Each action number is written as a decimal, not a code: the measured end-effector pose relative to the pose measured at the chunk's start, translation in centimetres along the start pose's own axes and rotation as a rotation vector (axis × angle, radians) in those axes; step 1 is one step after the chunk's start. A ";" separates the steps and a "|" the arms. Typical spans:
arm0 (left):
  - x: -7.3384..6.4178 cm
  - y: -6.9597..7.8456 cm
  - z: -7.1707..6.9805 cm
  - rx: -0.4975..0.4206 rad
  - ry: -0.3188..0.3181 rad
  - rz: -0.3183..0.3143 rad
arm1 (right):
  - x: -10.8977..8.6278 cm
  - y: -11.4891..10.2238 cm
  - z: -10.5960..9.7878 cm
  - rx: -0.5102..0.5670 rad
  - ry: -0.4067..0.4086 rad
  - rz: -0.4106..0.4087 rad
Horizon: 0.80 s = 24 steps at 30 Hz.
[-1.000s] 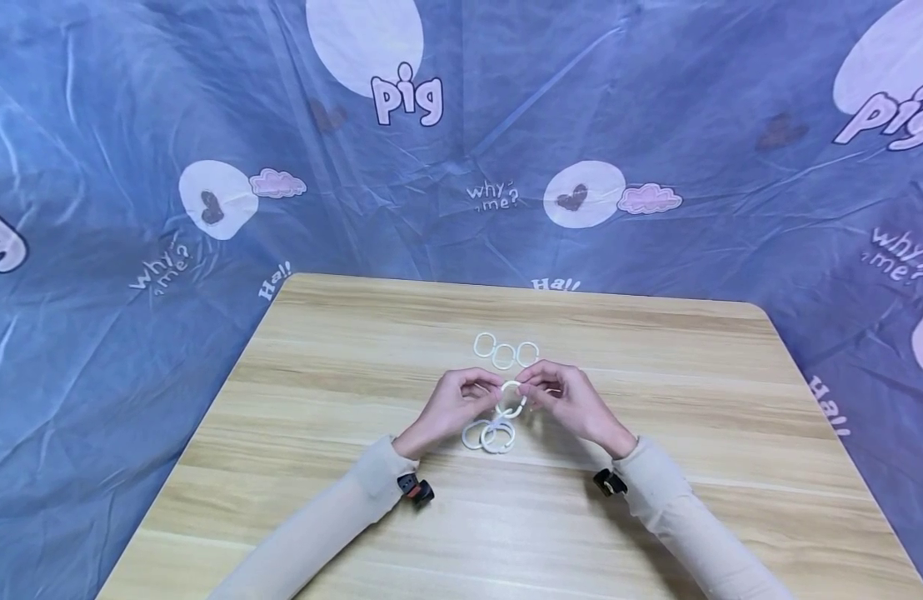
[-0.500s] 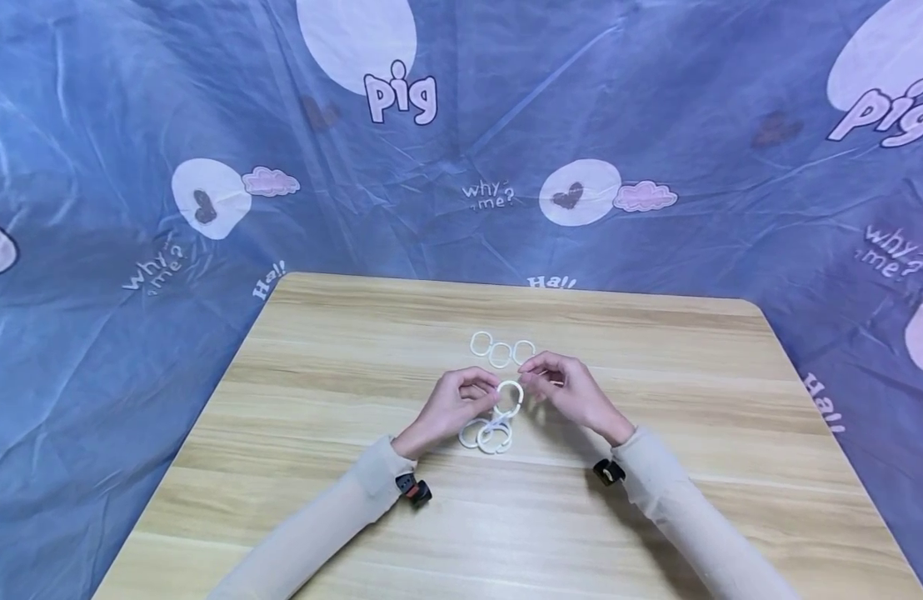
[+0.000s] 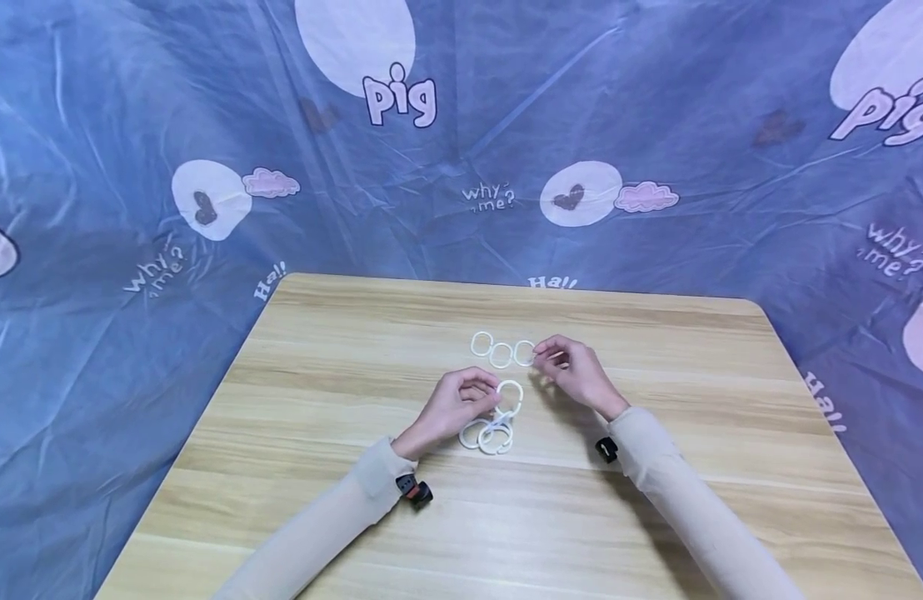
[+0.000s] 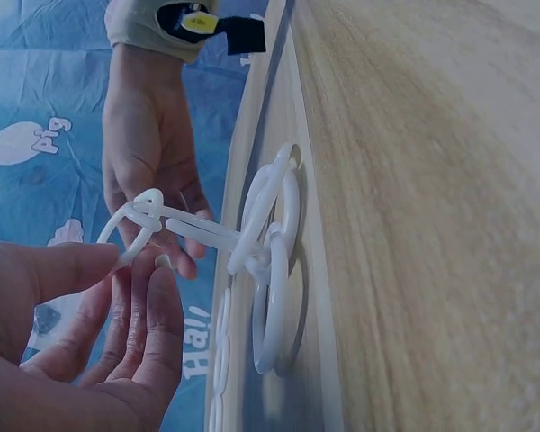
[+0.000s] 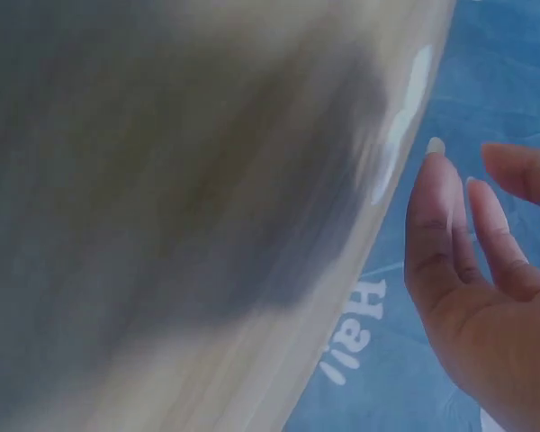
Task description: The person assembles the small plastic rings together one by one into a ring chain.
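My left hand (image 3: 456, 402) pinches a white plastic ring link (image 3: 520, 392) between thumb and fingers, holding it up over the table. A narrow gap shows in that link's side. Hooked to it is a short chain of similar white links (image 4: 291, 207), whose lower ones lie on the wood. My right hand (image 3: 574, 368) hovers farther back, its fingertips right at the rightmost of three loose links (image 3: 515, 354). In the right wrist view the fingers (image 5: 429, 229) are gently bent, thumb apart, with nothing between them.
The loose links lie in a short row behind the left hand, the middle one (image 3: 501, 367) slightly nearer. Under everything is a wood-grain table (image 3: 341, 533) with rounded far corners. A blue printed curtain (image 3: 446, 242) hangs along its back and sides.
My right hand has let go of the held link and moved back and to the right, up to the loose links. The left hand stays in place with its link.
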<state>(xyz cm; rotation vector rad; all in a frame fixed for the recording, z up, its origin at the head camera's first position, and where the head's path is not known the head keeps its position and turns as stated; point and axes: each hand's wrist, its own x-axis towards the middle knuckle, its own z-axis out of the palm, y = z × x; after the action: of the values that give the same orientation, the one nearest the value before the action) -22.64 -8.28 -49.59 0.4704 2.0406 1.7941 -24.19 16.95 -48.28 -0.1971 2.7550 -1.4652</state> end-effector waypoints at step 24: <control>0.3 -0.3 0.1 -0.027 -0.020 -0.005 | 3.7 2.3 -0.2 -0.123 -0.080 0.092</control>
<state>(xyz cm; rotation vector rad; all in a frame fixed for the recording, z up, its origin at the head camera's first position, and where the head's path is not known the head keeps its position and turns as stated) -22.89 -8.11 -49.88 0.4738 1.9999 1.8041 -28.06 17.93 -49.88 -0.1260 2.7524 -1.2401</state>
